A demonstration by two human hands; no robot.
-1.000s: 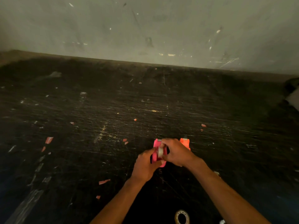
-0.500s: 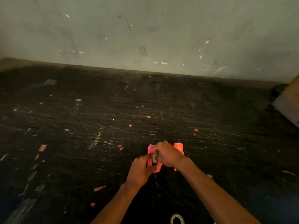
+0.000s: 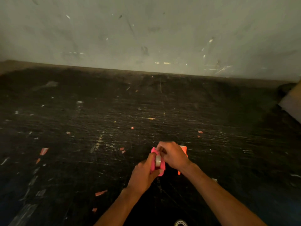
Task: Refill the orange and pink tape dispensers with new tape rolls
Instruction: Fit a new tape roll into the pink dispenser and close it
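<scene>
The pink tape dispenser (image 3: 161,168) stands on the dark scratched table, with a clear tape roll (image 3: 157,161) seated in its slot. My left hand (image 3: 143,173) grips the dispenser's left side, thumb across its near end. Above the dispenser's far end, my right hand (image 3: 172,156) has its fingers pinched at the front of the roll; the tape end itself is too small to see. The orange dispenser (image 3: 183,150) sits just behind my right hand, mostly hidden by it. A spare tape roll (image 3: 180,223) lies at the bottom edge.
The table (image 3: 97,119) is littered with small pink and orange tape scraps (image 3: 44,150). A grey wall (image 3: 146,30) rises behind the table. A tan, box-like object (image 3: 293,101) juts in at the right edge.
My right hand has shifted from the top of the roll toward the dispenser's far end. The camera has tilted slightly, so the spare roll sits lower in view.
</scene>
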